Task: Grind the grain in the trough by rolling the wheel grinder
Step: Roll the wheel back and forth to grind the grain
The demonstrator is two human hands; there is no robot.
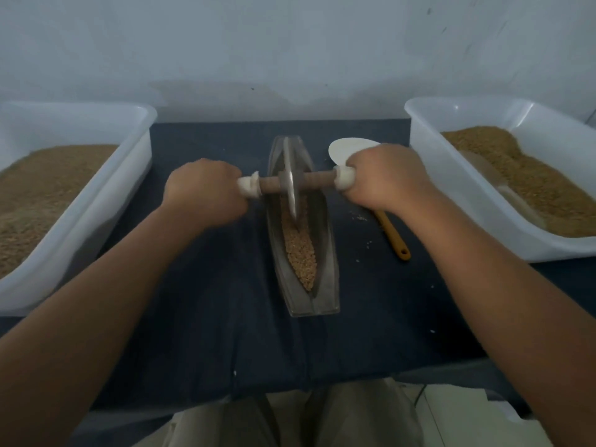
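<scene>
One view here, worn on the person's head, facing forward and tipped steeply down. It sits close: both forearms run in from the bottom corners. The left hand [203, 191] and right hand [387, 179] sit mid-frame, wrapped round the ends of the steel-disc, wooden-axled wheel grinder [292, 185]. Dead centre, the long boat-shaped metal trough [327, 285] runs straight away from the lens across the dark blue cloth-covered table [209, 317]. Wide-angle optics bow the left white plastic tub [96, 201] and the right white plastic tub [422, 175] at the edges. Pale grey wall [290, 43] up top, beige trouser knees [354, 421] at the bottom edge.
</scene>
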